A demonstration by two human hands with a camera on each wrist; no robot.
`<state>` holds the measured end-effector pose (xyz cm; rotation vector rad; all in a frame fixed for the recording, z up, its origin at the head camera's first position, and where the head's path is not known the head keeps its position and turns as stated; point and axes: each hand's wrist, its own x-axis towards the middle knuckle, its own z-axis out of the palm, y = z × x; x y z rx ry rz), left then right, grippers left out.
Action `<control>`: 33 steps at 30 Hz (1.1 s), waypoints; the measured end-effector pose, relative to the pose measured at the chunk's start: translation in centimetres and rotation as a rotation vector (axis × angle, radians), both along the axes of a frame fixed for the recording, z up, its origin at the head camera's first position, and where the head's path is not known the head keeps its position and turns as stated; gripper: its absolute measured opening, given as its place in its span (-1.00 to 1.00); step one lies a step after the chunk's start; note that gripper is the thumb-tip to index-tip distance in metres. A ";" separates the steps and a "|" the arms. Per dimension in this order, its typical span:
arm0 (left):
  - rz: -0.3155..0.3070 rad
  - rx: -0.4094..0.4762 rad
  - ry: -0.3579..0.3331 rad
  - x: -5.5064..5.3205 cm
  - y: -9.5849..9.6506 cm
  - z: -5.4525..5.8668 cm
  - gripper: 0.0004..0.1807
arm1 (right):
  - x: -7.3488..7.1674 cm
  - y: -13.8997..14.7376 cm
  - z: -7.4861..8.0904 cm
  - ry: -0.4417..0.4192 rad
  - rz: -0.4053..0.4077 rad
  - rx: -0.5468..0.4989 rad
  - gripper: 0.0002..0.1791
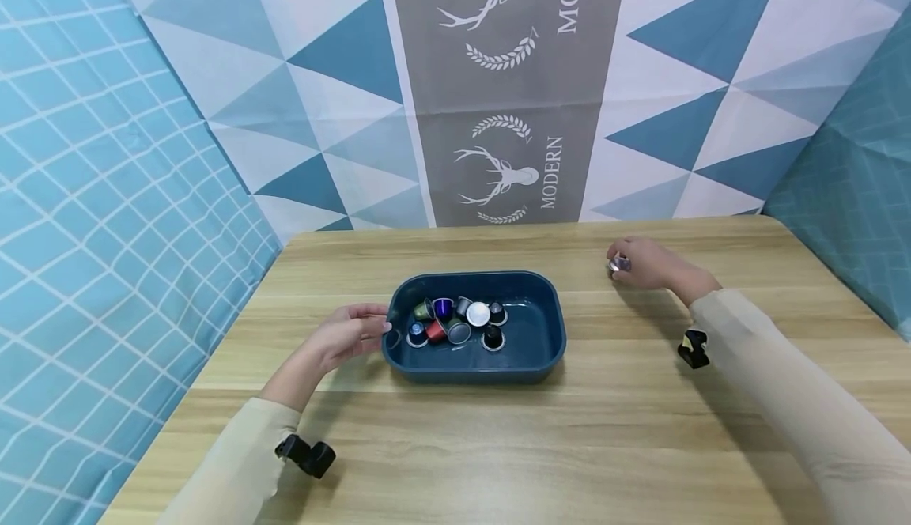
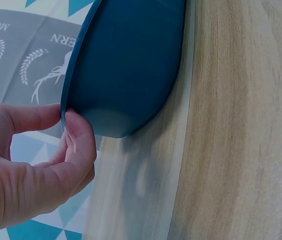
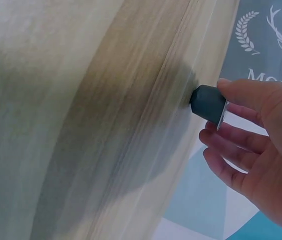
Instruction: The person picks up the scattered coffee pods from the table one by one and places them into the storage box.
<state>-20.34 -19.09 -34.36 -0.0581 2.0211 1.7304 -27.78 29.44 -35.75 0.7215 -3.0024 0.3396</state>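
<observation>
A dark blue plastic bin [image 1: 532, 339] with rounded corners stands on the table, with several coffee capsules in its left and middle part. At the bin's left end, my left hand [image 1: 349, 334] pinches the rim between thumb and fingers, as the left wrist view shows on the bin's wall [image 2: 126, 60]. Out to the right, close over the table, my right hand [image 1: 646, 262] holds a single coffee capsule [image 3: 208, 104]. It looks dark grey-green in the right wrist view, its silver flange turned towards the palm.
Inside the bin are a white-lidded capsule [image 1: 478, 314], a red capsule [image 1: 436, 330], a purple-blue capsule [image 1: 444, 307] and a black capsule [image 1: 493, 337], among others. The wooden table [image 1: 455, 446] ends at a patterned cloth backdrop [image 1: 498, 90].
</observation>
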 end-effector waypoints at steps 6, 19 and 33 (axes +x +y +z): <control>-0.002 -0.004 0.002 -0.1 0.0 0.1 -0.44 | 0.1 -0.1 -0.1 0.020 0.007 -0.031 -0.75; 0.009 -0.025 0.005 0.2 0.0 0.1 -0.44 | 1.5 -0.4 -0.6 0.040 0.020 -0.078 -0.76; -0.002 -0.023 0.010 0.1 -0.2 -0.1 -0.45 | 3.1 -1.1 -0.7 0.119 0.007 -0.108 -0.72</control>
